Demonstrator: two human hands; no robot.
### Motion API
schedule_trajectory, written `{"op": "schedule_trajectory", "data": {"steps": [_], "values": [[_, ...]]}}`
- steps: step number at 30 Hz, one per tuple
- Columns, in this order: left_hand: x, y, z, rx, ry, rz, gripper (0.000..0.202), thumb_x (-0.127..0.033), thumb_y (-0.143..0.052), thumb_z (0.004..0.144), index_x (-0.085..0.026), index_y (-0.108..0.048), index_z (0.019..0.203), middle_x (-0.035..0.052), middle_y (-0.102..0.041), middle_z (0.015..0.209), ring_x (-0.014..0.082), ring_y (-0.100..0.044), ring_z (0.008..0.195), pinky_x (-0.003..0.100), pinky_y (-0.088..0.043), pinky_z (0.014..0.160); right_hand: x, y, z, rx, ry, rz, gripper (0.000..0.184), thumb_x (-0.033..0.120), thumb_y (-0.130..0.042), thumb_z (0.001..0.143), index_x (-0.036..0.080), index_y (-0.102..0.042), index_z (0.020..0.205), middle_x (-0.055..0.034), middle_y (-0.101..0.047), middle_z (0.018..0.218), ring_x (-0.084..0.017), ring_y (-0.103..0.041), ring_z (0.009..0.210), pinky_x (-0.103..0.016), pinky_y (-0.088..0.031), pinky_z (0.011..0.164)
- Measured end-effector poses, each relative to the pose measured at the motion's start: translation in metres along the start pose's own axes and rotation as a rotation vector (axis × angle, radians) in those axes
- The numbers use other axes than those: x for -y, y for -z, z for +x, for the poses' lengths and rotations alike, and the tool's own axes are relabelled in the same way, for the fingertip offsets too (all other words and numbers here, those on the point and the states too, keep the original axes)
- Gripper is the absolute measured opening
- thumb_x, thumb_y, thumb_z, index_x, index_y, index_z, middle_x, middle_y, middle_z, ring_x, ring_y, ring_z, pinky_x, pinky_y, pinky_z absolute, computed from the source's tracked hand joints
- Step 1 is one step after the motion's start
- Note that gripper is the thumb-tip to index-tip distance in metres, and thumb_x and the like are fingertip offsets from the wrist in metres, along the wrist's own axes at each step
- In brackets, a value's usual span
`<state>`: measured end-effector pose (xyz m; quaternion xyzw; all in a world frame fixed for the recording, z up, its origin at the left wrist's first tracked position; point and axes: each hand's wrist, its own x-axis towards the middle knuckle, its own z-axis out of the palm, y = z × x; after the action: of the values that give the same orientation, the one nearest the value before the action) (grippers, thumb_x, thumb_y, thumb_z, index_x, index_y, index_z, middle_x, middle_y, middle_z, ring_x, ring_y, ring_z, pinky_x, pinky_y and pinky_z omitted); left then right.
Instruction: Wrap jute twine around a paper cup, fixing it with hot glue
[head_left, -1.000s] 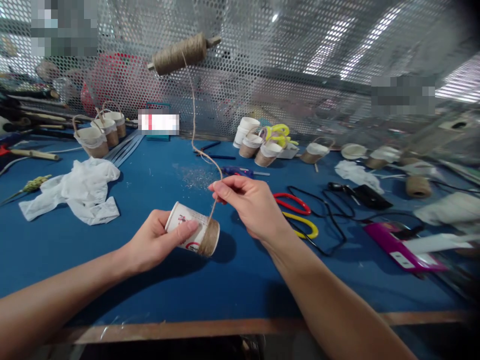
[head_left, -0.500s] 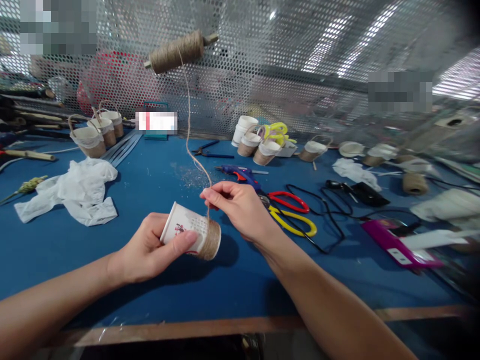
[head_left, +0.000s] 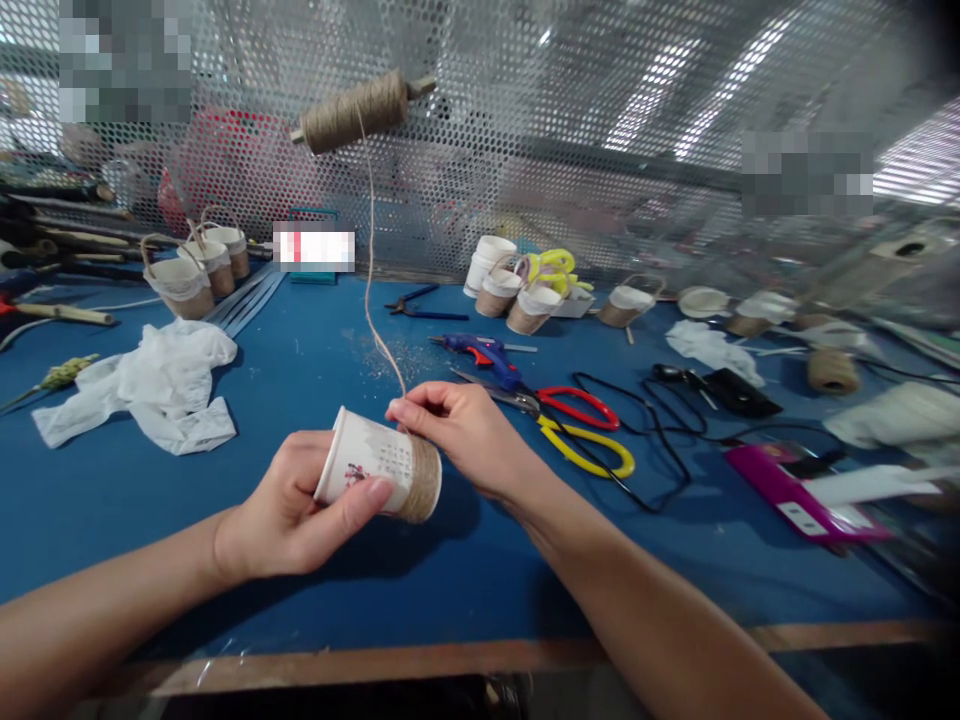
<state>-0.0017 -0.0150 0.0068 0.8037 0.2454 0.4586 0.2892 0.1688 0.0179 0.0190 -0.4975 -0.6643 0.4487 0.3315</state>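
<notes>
My left hand (head_left: 300, 510) grips a white printed paper cup (head_left: 375, 462), tipped on its side with its mouth to the left; the fingers are inside and the thumb lies on the outer wall. Brown twine (head_left: 424, 480) is wound around the cup's base end. Between thumb and fingertips, my right hand (head_left: 457, 430) pinches the free twine just above the windings, close against the cup. From there the strand climbs to a twine spool (head_left: 356, 110) mounted on a stick in front of the mesh.
Scissors (head_left: 577, 430) with red and yellow handles and a blue glue gun (head_left: 484, 358) lie beyond my right hand. Pliers (head_left: 427, 302) are farther back. Several twine-wrapped cups (head_left: 180, 285) stand left and right. White cloth (head_left: 150, 380) lies left, a purple object (head_left: 802, 490) right.
My right hand has come down and slightly left with the twine, closer to the cup. The cup has turned a little in my left hand, showing more of its print.
</notes>
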Motion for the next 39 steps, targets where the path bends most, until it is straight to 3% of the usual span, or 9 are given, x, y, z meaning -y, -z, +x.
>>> {"op": "schedule_trajectory", "data": {"steps": [3,6,8,10,16,20,31,34,39], "values": [[0.001,-0.001,-0.001,-0.016,0.064,-0.077,0.025,-0.010,-0.051,0.075,-0.015,-0.053,0.051,-0.0034,-0.045,0.045,0.0067,-0.037,0.043,0.019,-0.032,0.043,-0.005,0.000,0.004,0.028,-0.024,-0.028,0.025,0.037,-0.055,0.076,0.014,-0.062,0.070,-0.0011,-0.059,0.062,-0.010,-0.049,0.054,-0.023,-0.038,0.050],[0.006,-0.005,0.001,-0.125,0.364,-0.272,0.021,-0.020,-0.055,0.076,-0.013,-0.060,0.057,-0.0004,-0.055,0.051,0.0075,-0.043,0.045,0.019,-0.036,0.045,-0.010,0.006,0.011,-0.009,-0.037,-0.093,0.031,0.041,-0.051,0.079,0.013,-0.062,0.069,-0.0029,-0.059,0.060,-0.011,-0.050,0.053,-0.026,-0.039,0.051],[0.011,-0.007,0.004,-0.291,0.585,-0.483,0.021,-0.029,-0.058,0.074,-0.013,-0.064,0.063,0.0002,-0.060,0.055,0.0083,-0.048,0.048,0.019,-0.041,0.049,-0.009,0.011,0.013,-0.059,-0.022,-0.121,0.036,0.044,-0.043,0.083,0.013,-0.060,0.072,-0.0052,-0.060,0.065,-0.013,-0.053,0.058,-0.027,-0.042,0.056],[0.017,-0.009,0.008,-0.397,0.713,-0.628,0.020,-0.032,-0.064,0.069,-0.012,-0.066,0.065,0.0002,-0.062,0.056,0.0088,-0.052,0.050,0.019,-0.043,0.053,-0.003,0.014,0.010,-0.079,0.009,-0.124,0.037,0.045,-0.039,0.085,0.014,-0.058,0.076,-0.0061,-0.062,0.071,-0.014,-0.055,0.064,-0.028,-0.044,0.061],[0.022,-0.009,0.016,-0.499,0.837,-0.742,0.024,-0.033,-0.066,0.067,-0.010,-0.065,0.066,0.0003,-0.063,0.055,0.0077,-0.053,0.050,0.017,-0.040,0.050,0.016,0.001,-0.011,-0.004,0.112,-0.248,0.016,0.028,-0.061,0.074,0.016,-0.058,0.084,-0.0042,-0.065,0.082,-0.014,-0.058,0.069,-0.028,-0.047,0.065],[0.023,-0.009,0.015,-0.487,0.830,-0.727,0.026,-0.034,-0.065,0.069,-0.008,-0.064,0.069,0.0005,-0.061,0.055,0.0091,-0.053,0.051,0.020,-0.040,0.052,0.015,-0.006,-0.013,-0.052,0.154,-0.306,0.013,0.022,-0.060,0.073,0.016,-0.057,0.085,-0.0047,-0.065,0.083,-0.014,-0.058,0.069,-0.029,-0.047,0.064],[0.024,-0.010,0.011,-0.420,0.754,-0.569,0.026,-0.035,-0.060,0.074,-0.010,-0.066,0.072,0.0004,-0.064,0.062,0.0092,-0.053,0.054,0.021,-0.042,0.057,0.012,-0.009,-0.015,-0.116,0.134,-0.311,0.012,0.025,-0.059,0.072,0.017,-0.054,0.080,-0.0037,-0.062,0.074,-0.015,-0.056,0.065,-0.030,-0.046,0.063],[0.022,-0.007,0.008,-0.354,0.640,-0.422,0.026,-0.035,-0.056,0.078,-0.011,-0.066,0.075,0.0014,-0.065,0.065,0.0108,-0.054,0.057,0.021,-0.043,0.057,0.014,-0.001,-0.012,-0.041,0.080,-0.124,0.016,0.029,-0.059,0.073,0.017,-0.054,0.081,-0.0028,-0.060,0.076,-0.013,-0.056,0.067,-0.028,-0.045,0.065],[0.019,0.001,0.006,-0.170,0.331,-0.165,0.018,-0.024,-0.053,0.080,-0.013,-0.065,0.072,0.0021,-0.065,0.069,0.0115,-0.055,0.063,0.021,-0.043,0.061,0.013,0.011,-0.003,0.050,-0.049,0.195,0.016,0.032,-0.054,0.073,0.017,-0.051,0.071,0.0012,-0.052,0.067,-0.009,-0.049,0.057,-0.024,-0.042,0.055]]}}
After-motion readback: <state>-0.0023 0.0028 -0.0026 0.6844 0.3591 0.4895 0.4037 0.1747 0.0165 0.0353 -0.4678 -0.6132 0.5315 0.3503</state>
